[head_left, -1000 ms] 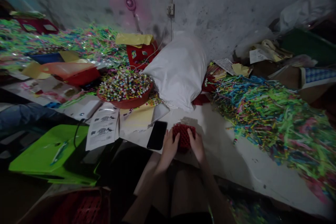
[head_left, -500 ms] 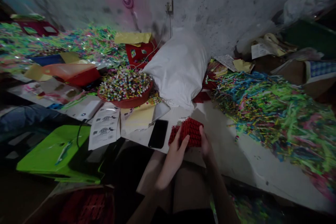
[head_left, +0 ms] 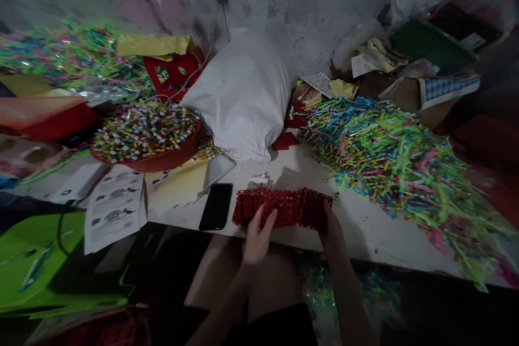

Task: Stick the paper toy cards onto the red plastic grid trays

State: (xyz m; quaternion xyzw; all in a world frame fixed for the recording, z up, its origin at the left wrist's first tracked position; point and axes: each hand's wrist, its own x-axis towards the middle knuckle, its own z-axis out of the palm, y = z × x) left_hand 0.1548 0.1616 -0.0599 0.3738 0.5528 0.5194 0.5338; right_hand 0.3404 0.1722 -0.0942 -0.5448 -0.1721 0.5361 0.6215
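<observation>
the red grids (head_left: 286, 206) sit at the table's (head_left: 357, 238) near edge, spread in a row of three parts. the left hand (head_left: 256, 235) holds the row near its middle, thumb and fingers drawn in; the right hand (head_left: 332, 230) grips the right end. just left of the row lies a phone (head_left: 216, 206), with papers (head_left: 115, 208) farther left. beyond stands a white sack (head_left: 247, 92), between a bowl (head_left: 170, 154) full of beaded pieces and a colourful heap (head_left: 385, 146) on the right.
</observation>
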